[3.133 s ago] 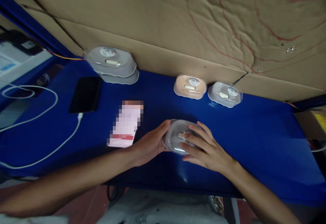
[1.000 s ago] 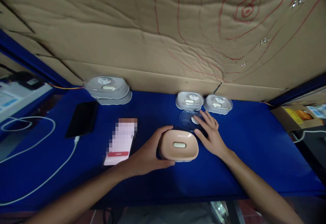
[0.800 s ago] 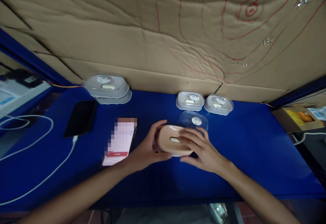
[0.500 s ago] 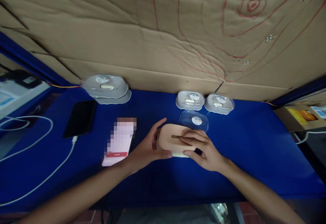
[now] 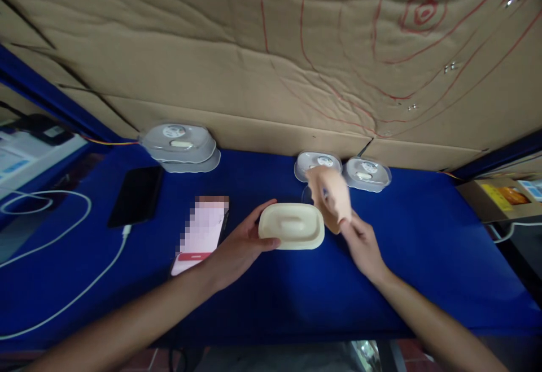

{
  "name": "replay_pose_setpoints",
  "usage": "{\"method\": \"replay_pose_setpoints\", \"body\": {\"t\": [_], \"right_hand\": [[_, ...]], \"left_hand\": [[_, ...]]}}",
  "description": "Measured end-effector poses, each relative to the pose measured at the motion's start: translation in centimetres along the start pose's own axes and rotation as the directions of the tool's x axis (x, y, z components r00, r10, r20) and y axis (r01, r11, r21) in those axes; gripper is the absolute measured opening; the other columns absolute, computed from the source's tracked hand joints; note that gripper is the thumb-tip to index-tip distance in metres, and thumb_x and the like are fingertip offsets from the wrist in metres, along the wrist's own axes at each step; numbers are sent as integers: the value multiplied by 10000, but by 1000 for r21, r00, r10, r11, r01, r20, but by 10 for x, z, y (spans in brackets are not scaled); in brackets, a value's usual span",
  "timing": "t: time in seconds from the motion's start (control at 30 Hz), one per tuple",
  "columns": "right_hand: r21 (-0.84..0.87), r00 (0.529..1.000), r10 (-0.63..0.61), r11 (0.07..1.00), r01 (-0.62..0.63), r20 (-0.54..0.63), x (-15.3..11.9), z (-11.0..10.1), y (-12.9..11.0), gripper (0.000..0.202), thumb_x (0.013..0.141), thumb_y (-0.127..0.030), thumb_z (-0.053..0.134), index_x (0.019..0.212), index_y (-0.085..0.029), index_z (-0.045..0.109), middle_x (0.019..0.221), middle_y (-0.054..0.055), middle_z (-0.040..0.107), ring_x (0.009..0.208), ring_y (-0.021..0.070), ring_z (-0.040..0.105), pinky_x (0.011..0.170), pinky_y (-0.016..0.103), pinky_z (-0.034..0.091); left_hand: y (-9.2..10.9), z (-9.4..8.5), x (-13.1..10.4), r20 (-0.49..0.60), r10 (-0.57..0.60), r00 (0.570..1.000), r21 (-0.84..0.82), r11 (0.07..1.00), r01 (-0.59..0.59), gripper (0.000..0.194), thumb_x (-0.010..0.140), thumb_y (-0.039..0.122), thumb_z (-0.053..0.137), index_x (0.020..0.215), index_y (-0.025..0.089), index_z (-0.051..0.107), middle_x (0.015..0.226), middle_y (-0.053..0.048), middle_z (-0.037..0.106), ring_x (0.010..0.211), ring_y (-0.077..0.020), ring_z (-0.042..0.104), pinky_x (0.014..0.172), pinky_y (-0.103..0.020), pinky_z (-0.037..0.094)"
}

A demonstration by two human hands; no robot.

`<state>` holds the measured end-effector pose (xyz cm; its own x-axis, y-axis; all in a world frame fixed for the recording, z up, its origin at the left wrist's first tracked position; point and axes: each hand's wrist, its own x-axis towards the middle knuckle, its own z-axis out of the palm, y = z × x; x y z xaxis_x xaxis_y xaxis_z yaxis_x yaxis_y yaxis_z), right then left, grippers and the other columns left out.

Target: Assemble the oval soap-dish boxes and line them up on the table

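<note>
The left hand (image 5: 237,252) grips a cream oval dish (image 5: 292,237) well in from the front edge of the table (image 5: 275,298). The right hand (image 5: 366,251) pinches a tilted peach tray (image 5: 340,192), nearer the back edge.

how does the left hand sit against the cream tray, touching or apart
Touching. The head view shows the left hand gripping the cream tray by its left end, thumb lapped over the near rim.
</note>
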<state>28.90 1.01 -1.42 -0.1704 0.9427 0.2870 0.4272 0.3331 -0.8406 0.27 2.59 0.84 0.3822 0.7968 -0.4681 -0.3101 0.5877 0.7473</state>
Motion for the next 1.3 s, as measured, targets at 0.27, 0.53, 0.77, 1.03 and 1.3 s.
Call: {"method": "replay_pose_setpoints", "body": {"t": [0.27,0.53,0.77,1.03,1.3], "right_hand": [[-324,896,-317,851,413,311,-8,18,-15,646,1061,-284,626,1658,-324,383,1698,114,428,1599,320,372,1272,637,401],[-376,837,-304,786,490,455,-1,14,-15,602,1097,-235,523,1673,-217,349,1708,172,391,1646,312,263,1309,627,328],[-385,804,-322,749,539,500,0,11,-9,528,1091,-205,529,1610,-273,463,1720,162,360,1641,330,272,1286,621,367],[-433,815,-281,735,522,507,3,7,1,662,1108,-460,501,1703,-289,268,1743,147,343,1649,342,249,1300,655,296],[-676,987,9,729,102,160,23,-26,39,749,1055,-616,539,1703,-349,277,1787,134,235,1640,412,248,1257,715,291]], "left_hand": [[-1,2,1,87,-22,996,-218,975,40,551,997,584,662,1474,355,510,1602,-84,521,1346,-351,616,1006,-531,601],[-8,2,-5,83,62,995,-21,998,-60,806,852,422,888,1527,385,447,1490,-99,604,1336,-363,607,1076,-532,528],[-9,2,-3,94,108,990,13,994,-110,767,794,374,937,1473,300,587,1513,-105,630,1470,-365,503,1201,-465,396],[-7,-2,0,79,-17,997,-201,979,32,510,944,377,810,1421,286,653,1382,-70,733,1216,-261,697,967,-328,531],[-2,-5,3,94,-26,995,-168,985,42,497,1052,552,613,1361,178,720,1374,-105,760,1292,-290,675,1047,-360,534]]}}
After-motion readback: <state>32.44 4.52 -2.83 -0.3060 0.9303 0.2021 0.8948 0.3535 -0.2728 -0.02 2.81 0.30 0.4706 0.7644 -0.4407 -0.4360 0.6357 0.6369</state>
